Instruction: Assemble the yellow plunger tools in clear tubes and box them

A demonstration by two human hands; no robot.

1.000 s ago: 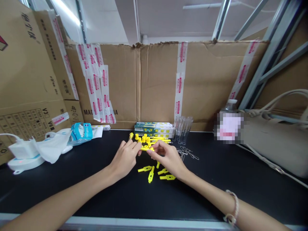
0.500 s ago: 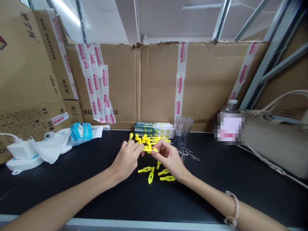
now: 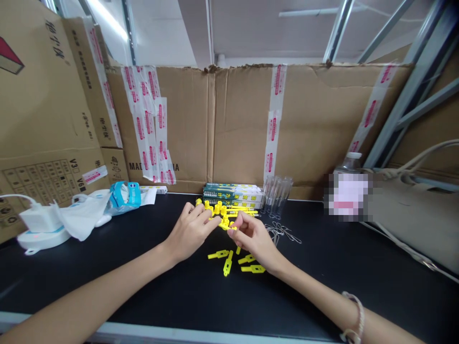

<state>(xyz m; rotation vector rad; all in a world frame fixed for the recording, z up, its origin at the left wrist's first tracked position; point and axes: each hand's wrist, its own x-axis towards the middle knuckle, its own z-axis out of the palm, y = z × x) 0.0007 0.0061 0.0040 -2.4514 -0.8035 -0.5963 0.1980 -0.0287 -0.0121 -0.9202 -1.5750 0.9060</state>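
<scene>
My left hand (image 3: 190, 231) and my right hand (image 3: 253, 239) meet over the front of a heap of small yellow plastic parts (image 3: 215, 208). The right fingertips pinch a yellow plastic piece (image 3: 225, 222), and the left fingertips press close against it from the other side. The fingers hide part of that piece, so I cannot tell whether the left hand grips it. Below the right hand lie several loose yellow plastic pieces, among them a slotted bar (image 3: 218, 254) and another (image 3: 253, 269).
The hands work on a black table (image 3: 107, 286). Behind the heap are green-and-white boxes (image 3: 232, 193), clear plastic tubes (image 3: 277, 196) and a cardboard wall (image 3: 236, 124). Wire clips (image 3: 283, 232) lie right. A blue packet (image 3: 124, 198) and white charger (image 3: 39, 219) are left; a bottle (image 3: 349, 186) and beige bag (image 3: 412, 215) are right.
The whole view has shifted slightly, so things sit further right in the frame. Both hands have drawn closer around the yellow piece at the front of the heap.
</scene>
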